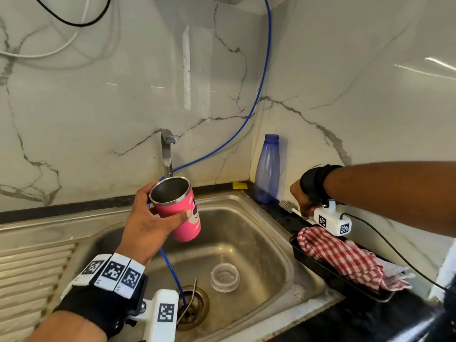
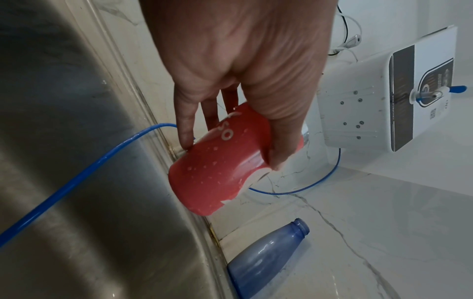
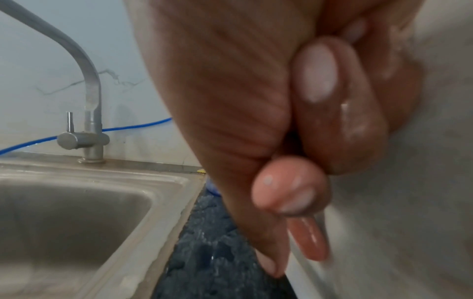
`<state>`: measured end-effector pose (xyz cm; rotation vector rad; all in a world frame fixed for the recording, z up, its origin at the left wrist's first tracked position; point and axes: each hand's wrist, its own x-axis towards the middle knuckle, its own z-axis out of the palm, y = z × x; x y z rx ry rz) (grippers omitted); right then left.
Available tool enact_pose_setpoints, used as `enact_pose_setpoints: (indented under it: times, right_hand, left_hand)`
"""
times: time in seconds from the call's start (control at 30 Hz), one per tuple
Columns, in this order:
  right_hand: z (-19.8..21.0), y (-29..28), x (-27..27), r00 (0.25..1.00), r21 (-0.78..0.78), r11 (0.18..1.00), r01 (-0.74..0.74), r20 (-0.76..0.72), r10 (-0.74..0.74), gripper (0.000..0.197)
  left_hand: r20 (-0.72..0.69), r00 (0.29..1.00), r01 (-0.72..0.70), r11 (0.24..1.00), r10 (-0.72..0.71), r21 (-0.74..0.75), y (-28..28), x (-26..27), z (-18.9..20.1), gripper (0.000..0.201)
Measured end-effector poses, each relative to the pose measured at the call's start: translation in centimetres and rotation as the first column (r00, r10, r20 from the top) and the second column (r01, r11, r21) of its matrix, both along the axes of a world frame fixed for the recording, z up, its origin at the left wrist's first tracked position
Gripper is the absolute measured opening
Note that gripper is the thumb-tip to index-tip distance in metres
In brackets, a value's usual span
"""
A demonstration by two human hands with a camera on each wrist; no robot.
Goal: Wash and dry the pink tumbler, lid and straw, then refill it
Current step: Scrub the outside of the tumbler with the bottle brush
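Note:
The pink tumbler (image 1: 183, 213) is lidless and tilted, its steel mouth facing me above the sink (image 1: 259, 218). My left hand (image 1: 153, 218) grips it around the body; in the left wrist view the tumbler (image 2: 220, 161) is wet with droplets. The clear lid (image 1: 225, 277) lies on the sink floor. Beside it the metal straw (image 1: 190, 298) rests in the drain. My right hand (image 1: 302, 206) is on the right counter, fingers curled round the white handle of a bottle brush (image 1: 287, 206). The right wrist view shows the fingers (image 3: 289, 188) pinching that handle (image 3: 304, 281).
The faucet (image 1: 167, 154) stands behind the tumbler, with no water running. A blue tube (image 1: 172, 270) runs down into the drain. A blue bottle (image 1: 267, 169) stands in the corner. A red checked cloth (image 1: 340, 257) lies in a black tray (image 1: 318, 265) on the right. A water purifier (image 2: 384, 91) hangs on the wall.

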<state>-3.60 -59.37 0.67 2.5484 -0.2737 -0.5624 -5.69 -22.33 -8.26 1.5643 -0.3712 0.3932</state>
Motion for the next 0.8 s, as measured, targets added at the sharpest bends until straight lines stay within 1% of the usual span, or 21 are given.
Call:
enact_pose_setpoints:
  times: [0.23, 0.37, 0.47, 0.6, 0.7, 0.8]
  right_hand:
    - [-0.8, 1.1, -0.5, 0.999, -0.118, 0.992, -0.039, -0.031, 0.036, 0.029]
    - [-0.8, 1.8, -0.6, 1.0, -0.082, 0.997, 0.005, 0.017, -0.003, 0.03]
    - [0.0, 1.8, -0.7, 0.995, 0.005, 1.0, 0.025, 0.094, -0.026, 0.03]
    - [2.6, 0.7, -0.5, 0.959, 0.2, 0.98, 0.001, 0.279, -0.058, 0.02]
    - [4.4, 0.2, -0.8, 0.915, 0.356, 0.934, 0.021, 0.37, -0.161, 0.018]
    - [5.7, -0.3, -0.9, 0.861, 0.446, 0.894, 0.042, 0.437, -0.259, 0.017]
  left_hand:
    - [0.011, 1.0, 0.001, 0.999, -0.001, 0.035, -0.1, -0.3, 0.0, 0.088]
    - [0.002, 1.0, 0.021, 0.999, -0.021, 0.039, -0.3, -0.4, 0.1, 0.09]
    - [-0.002, 1.0, 0.028, 0.999, -0.028, 0.032, -0.3, -0.4, 0.2, 0.09]
    - [0.004, 0.999, 0.034, 0.999, -0.034, -0.009, -0.1, -0.3, 0.2, 0.09]
    - [-0.004, 1.0, 0.027, 0.998, -0.028, -0.054, 0.0, -0.1, 0.1, 0.089]
    - [-0.025, 0.999, 0.038, 0.995, -0.04, -0.095, 0.3, 0.2, -0.2, 0.091]
